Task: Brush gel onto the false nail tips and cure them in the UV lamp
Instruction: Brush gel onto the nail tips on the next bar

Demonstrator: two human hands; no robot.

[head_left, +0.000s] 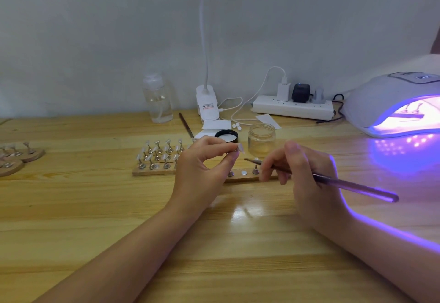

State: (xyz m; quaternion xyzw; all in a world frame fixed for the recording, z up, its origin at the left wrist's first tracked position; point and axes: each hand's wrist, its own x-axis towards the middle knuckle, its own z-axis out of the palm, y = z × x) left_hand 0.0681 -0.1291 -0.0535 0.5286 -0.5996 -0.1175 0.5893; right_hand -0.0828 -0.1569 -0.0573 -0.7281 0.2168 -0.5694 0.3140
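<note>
Clear glass, the small jar (261, 140) stands open toward the back of the wooden tabletop (95, 207), its contents too pale to make out; just beside it on the left lies a black lid (226, 135) showing a white inside. A clear plastic bottle (157, 99) near the back edge holds a colourless liquid low in its body. The left hand (202, 171) pinches a false nail tip (240, 147) on its small metal stand between thumb and fingertips, raised above the wooden holder strip (152, 171). The right hand (302, 171) grips a brush (333, 180) pen-fashion, its bristle end pointing left, near the tip but apart from it. More tips on stands (157, 152) crowd the strip's left half; the left hand hides part of them. At the right edge the UV lamp (381, 102) glows violet, with stands dimly visible inside and its body cut off by the frame. Round holders (14, 159) at the left edge are also cut off. A power strip (292, 108) sits against the wall.
</note>
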